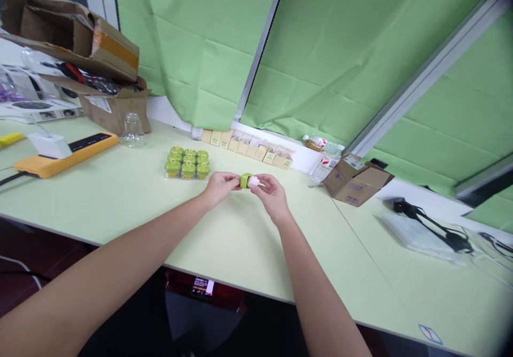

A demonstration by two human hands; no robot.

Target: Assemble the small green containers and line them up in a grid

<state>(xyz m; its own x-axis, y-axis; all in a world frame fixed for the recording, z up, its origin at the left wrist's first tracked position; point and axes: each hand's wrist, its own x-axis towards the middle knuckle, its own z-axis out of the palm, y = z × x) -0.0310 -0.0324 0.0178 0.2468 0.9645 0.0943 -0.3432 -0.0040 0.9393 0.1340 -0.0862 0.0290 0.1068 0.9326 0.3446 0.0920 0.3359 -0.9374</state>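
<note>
Over the middle of the table, my left hand [219,188] is closed, its fingertips pinching a green lid-like piece [245,180]. Against the right side of that piece sits a small pale pink, lumpy object [253,182], with the fingers of my right hand [273,196] closed around it. Whether the two pieces are joined is too small to tell. To the left of my hands, a tight block of small clear jars with green lids [187,163] stands on the table.
Small cardboard boxes [250,147] line the back edge. Plastic bottles [320,169] and a brown carton [355,180] are at right, beyond them a black strap [436,226]. On the left are a yellow power strip [68,154], a clear plastic container [133,131] and open cartons [116,108].
</note>
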